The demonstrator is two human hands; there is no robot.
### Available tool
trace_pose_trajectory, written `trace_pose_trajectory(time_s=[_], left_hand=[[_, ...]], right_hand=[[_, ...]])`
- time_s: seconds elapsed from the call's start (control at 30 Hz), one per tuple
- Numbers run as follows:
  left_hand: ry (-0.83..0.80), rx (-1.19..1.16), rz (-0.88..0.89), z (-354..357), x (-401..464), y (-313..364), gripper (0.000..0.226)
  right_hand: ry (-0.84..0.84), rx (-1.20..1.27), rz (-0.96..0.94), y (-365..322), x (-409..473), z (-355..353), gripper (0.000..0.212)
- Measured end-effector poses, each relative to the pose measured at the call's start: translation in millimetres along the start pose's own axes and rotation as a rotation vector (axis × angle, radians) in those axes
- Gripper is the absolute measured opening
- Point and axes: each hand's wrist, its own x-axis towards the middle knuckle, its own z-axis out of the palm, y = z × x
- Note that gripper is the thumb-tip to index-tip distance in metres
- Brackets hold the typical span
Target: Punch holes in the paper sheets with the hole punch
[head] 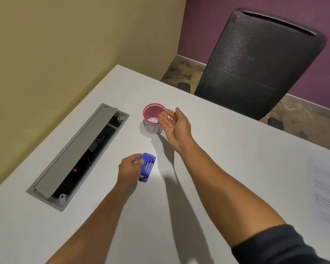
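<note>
A blue hole punch [147,167] lies on the white table [227,168], and my left hand [129,168] grips its left side. My right hand [174,123] is palm-up beside the rim of a small red-rimmed cup [153,119], fingers apart, with a few white paper dots resting on the fingers. More white paper dots lie in the bottom of the cup. Printed paper sheets [326,191] lie at the table's right edge, away from both hands.
An open grey cable box [78,155] is sunk into the table at the left, with a red light inside. A black mesh office chair [259,61] stands behind the far table edge. A yellow wall runs along the left.
</note>
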Motion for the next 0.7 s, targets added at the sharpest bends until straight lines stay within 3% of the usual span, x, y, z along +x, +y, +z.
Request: trace_pose_trajectory(time_s=[0.37, 0.53, 0.7], left_hand=[[0.039, -0.019, -0.002, 3.5, 11.7, 1.9, 0.026], [0.17, -0.018, 0.038, 8.9, 4.4, -2.2, 0.03], [0.305, 0.032, 0.184, 9.5, -8.9, 0.2, 0.028]], right_hand=[[-0.014, -0.833, 0.034, -7.9, 31.1, 39.4, 0.076], [-0.021, -0.894, 0.003, -14.3, 32.5, 40.5, 0.082], [-0.063, -0.836, -0.127, -11.2, 28.6, 27.6, 0.074]])
